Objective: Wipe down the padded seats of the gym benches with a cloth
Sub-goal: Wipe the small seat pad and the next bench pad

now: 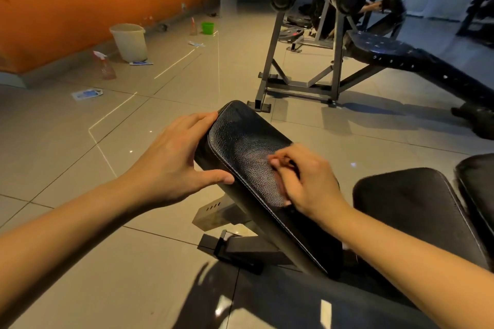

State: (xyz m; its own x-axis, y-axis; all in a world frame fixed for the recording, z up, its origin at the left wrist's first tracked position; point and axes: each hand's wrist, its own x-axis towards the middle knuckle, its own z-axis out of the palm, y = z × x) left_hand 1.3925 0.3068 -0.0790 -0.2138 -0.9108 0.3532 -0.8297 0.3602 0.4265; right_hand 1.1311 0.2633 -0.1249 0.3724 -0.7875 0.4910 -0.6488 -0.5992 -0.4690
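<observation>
A black padded bench back [246,141] slopes up and away from me at the centre. My left hand [171,157] grips its left edge near the top, thumb under the side and fingers over the rim. My right hand [307,181] rests on the pad's surface, fingers curled tight and blurred by motion. No cloth shows clearly under it; something dark sits between the fingers. A flat black seat pad [414,208] lies to the right, with another pad [478,181] at the frame's edge.
The bench's metal foot [230,248] stands on the tiled floor below the pad. A second dark bench on a grey frame [395,56] is at the back right. By the orange wall stand a pale bucket [129,41], a spray bottle [105,65], a green cup [207,27] and a packet [87,94].
</observation>
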